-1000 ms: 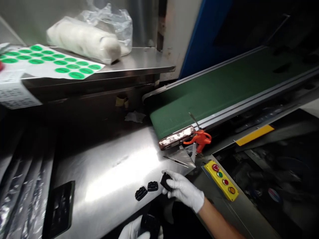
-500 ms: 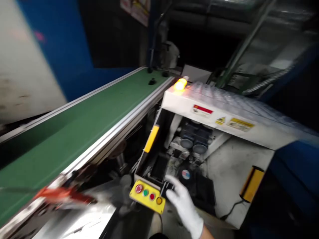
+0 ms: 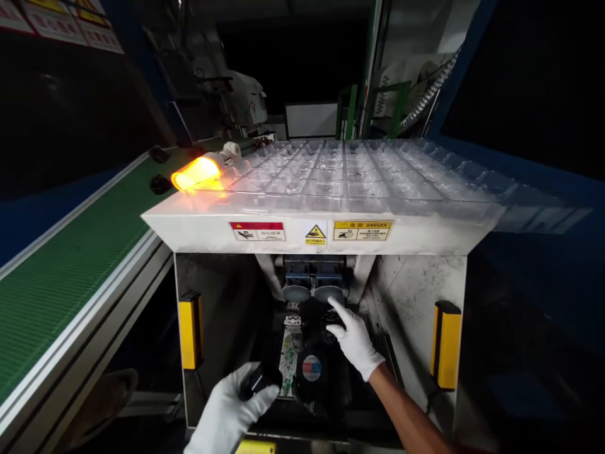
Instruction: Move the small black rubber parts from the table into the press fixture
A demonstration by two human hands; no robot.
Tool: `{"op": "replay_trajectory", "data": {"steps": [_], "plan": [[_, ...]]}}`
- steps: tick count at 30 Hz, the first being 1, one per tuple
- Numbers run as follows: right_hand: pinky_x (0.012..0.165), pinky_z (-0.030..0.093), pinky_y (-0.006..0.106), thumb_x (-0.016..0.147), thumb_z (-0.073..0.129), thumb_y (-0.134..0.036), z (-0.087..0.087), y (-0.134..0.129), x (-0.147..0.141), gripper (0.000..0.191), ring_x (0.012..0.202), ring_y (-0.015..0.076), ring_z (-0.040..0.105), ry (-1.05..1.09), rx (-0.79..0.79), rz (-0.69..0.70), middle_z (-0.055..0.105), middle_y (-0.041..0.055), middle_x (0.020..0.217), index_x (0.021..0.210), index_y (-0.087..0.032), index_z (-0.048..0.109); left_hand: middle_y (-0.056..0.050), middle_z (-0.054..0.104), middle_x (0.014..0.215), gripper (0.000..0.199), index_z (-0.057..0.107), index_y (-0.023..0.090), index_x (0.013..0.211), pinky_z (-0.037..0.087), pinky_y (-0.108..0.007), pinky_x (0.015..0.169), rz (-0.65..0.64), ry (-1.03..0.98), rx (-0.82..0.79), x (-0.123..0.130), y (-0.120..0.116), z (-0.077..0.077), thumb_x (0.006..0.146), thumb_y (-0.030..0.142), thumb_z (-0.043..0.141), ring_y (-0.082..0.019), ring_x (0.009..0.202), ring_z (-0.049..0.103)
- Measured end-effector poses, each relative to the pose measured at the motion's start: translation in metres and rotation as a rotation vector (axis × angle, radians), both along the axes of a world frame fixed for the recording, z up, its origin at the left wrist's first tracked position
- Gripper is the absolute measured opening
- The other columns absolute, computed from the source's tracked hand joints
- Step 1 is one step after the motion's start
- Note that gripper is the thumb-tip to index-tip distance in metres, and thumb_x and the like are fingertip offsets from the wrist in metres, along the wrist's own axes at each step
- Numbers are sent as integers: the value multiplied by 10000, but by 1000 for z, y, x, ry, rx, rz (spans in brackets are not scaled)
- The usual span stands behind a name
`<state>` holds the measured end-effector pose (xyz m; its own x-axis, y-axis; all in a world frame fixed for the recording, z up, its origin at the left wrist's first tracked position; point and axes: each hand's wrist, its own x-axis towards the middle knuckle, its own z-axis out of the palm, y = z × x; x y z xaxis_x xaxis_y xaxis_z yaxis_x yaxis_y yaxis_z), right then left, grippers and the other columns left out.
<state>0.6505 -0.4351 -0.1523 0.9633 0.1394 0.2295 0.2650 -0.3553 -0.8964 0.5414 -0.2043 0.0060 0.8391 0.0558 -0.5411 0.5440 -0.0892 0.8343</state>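
At 7 o'clock, the left hand (image 3: 229, 407) in a white cloth glove pinches a shiny black piece (image 3: 259, 381). At 5 o'clock, the white-gloved right hand (image 3: 353, 340) has thumb and pointer apart near 2 round gray discs (image 3: 297, 293); I can't tell if they pinch anything.

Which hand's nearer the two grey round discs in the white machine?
Right: the white-gloved right hand is just below the grey round discs; the white-gloved left hand is farther down and left.

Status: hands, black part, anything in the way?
Left hand grips black part. Right hand in machine bay, grip unclear. Possible obstacle: grey disc close ahead, contact unclear.
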Motion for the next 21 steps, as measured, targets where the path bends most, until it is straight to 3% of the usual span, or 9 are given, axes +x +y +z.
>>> {"op": "replay_trajectory", "data": {"steps": [3, 6, 8, 10, 12, 15, 18, 21], "plan": [[1072, 442, 438, 840, 573, -134, -12, -4, 3, 543, 1178, 247, 583, -30, 0, -8, 640, 81, 1264, 1367, -258, 540, -7, 699, 761, 349, 640, 167, 839, 516, -277, 707, 55, 69, -130, 12, -22, -4, 739, 480, 757, -208, 763, 664], [1021, 489, 427, 841, 583, -132, -12, -8, 3, 627, 1122, 238, 613, -24, 3, -19, 654, 86, 1219, 1439, -254, 440, -6, 681, 723, 312, 636, 163, 792, 502, -272, 690, 226, 159, -223, 8, -29, -21, 735, 436, 774, -178, 712, 642], [1028, 486, 455, 798, 634, -114, 3, -7, -3, 796, 1157, 250, 591, -31, -62, -45, 621, 98, 1265, 1505, -254, 297, -43, 695, 756, 279, 634, 150, 805, 508, -288, 714, 318, 251, -376, 5, -28, -35, 770, 403, 747, -186, 728, 654], [1070, 442, 511, 760, 683, -116, 28, -2, -17, 866, 1275, 289, 494, -111, -204, -34, 524, 120, 1384, 1509, -261, 272, -70, 690, 740, 238, 621, 138, 846, 501, -289, 665, 396, 346, -549, 4, -27, -47, 835, 370, 672, -183, 664, 649], [1083, 424, 531, 772, 672, -113, 56, 9, -34, 730, 1350, 316, 399, -274, -339, 105, 458, 109, 1451, 1435, -270, 409, -65, 667, 681, 211, 595, 140, 908, 459, -268, 564, 451, 399, -640, 5, -27, -54, 874, 347, 611, -172, 568, 620], [932, 546, 434, 845, 582, -99, 82, 30, -57, 410, 1180, 278, 560, -515, -347, 379, 627, 70, 1269, 1224, -254, 602, -5, 622, 606, 195, 566, 179, 986, 395, -217, 493, 516, 405, -595, 8, -30, -59, 886, 345, 584, -149, 516, 594], [786, 585, 372, 849, 505, -60, 76, 52, -63, 370, 922, 228, 662, -506, -253, 463, 703, 48, 1116, 1144, -241, 637, 23, 561, 557, 285, 585, 160, 931, 323, -176, 458, 503, 424, -502, 12, -28, -62, 843, 430, 620, -105, 470, 515], [868, 573, 393, 787, 508, -12, 49, 71, -53, 477, 999, 238, 665, -260, -107, 419, 687, 64, 1165, 1186, -244, 630, 18, 525, 518, 413, 571, 148, 763, 277, -190, 439, 445, 386, -388, 20, -17, -67, 753, 545, 684, -101, 444, 451]]}}
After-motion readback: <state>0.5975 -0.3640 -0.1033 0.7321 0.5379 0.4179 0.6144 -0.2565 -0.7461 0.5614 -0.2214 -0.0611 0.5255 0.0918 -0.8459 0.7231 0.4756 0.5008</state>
